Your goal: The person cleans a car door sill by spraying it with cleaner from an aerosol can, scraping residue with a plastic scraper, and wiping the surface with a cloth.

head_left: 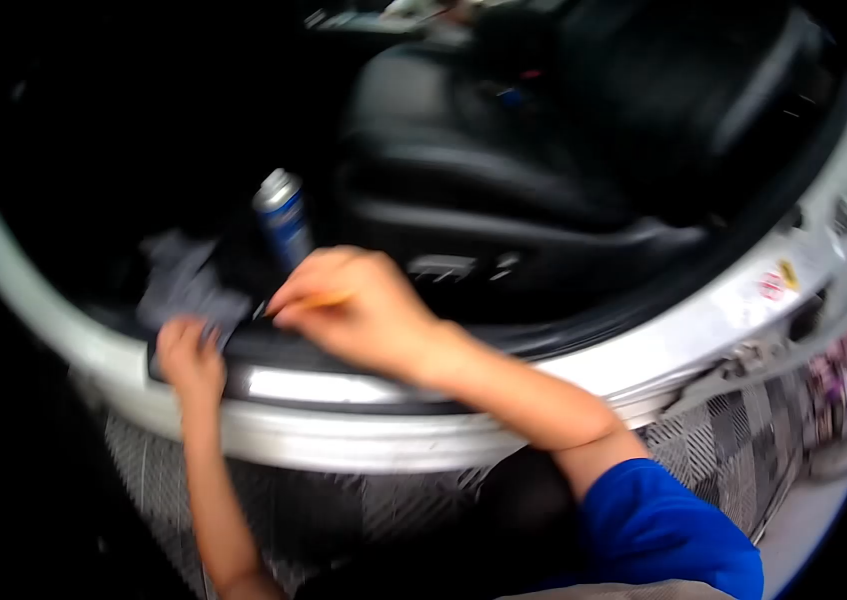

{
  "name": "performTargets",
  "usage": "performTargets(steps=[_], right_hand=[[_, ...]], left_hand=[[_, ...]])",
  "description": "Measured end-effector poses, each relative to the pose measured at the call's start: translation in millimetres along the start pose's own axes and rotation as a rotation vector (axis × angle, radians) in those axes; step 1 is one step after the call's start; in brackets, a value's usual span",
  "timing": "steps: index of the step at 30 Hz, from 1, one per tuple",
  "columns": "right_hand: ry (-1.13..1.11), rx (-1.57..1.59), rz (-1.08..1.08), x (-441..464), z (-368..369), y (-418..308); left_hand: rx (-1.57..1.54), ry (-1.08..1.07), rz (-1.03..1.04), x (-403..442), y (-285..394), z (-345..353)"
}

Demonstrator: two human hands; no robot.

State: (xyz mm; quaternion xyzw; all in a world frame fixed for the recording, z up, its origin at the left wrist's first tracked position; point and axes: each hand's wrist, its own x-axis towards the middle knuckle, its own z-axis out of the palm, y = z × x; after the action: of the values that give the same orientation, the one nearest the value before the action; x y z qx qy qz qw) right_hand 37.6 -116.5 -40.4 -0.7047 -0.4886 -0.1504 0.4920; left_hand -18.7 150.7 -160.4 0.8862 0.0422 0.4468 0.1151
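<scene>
My right hand (349, 310) is closed in a pinch on a thin tool with a yellow-orange handle (329, 299); its kind is blurred. Its dark tip points left, just above the black sill trim (284, 352) of a car doorway. Lower left, my left hand (192, 362) has its fingers curled at the trim's left end, and what they grip, if anything, is too smeared to make out. Just beyond those fingers lies a crumpled grey cloth (189, 285). A blue spray can (286, 215) with a silver top stands inside the car, behind my right hand.
A black car seat (424, 130) fills the upper middle, with controls on its side. The white door frame (684, 340) curves across the view, bearing a round red sticker (772, 284) at right. Grey patterned floor tiles (344, 500) lie below the sill.
</scene>
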Motion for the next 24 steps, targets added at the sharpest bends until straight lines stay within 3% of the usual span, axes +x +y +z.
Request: performTargets(steps=[2,6,8,10,13,16,19,22,24], right_hand=[[-0.041,-0.014,0.042,-2.0,5.0,-2.0],[-0.086,0.016,0.106,-9.8,-0.6,-9.3],[-0.08,0.024,0.138,-13.3,-1.6,-12.9],[-0.071,-0.029,0.175,-10.8,-9.5,-8.9],[-0.045,0.005,0.195,-9.3,-5.8,-12.1],[-0.073,0.004,0.177,-8.2,3.6,-10.3],[-0.071,-0.041,0.169,-10.7,-3.6,-2.0],[0.009,-0.015,0.273,-10.7,-11.0,2.7],[0.067,-0.005,0.249,-7.3,-15.4,7.6]], left_hand=[[0.015,0.005,0.038,6.3,-23.8,-4.6],[0.178,0.097,-0.141,27.0,-131.7,0.5],[0.244,0.075,-0.209,27.2,-115.3,4.4],[0.251,0.009,-0.228,25.8,-57.1,-5.6],[0.194,-0.076,-0.038,6.2,8.0,-8.1],[0.191,-0.065,0.004,4.7,-7.3,-11.2],[0.304,-0.018,-0.254,22.0,-67.7,-25.6],[0.334,-0.091,-0.203,18.3,-37.7,-17.6],[0.144,-0.143,-0.178,14.1,1.7,-14.7]])
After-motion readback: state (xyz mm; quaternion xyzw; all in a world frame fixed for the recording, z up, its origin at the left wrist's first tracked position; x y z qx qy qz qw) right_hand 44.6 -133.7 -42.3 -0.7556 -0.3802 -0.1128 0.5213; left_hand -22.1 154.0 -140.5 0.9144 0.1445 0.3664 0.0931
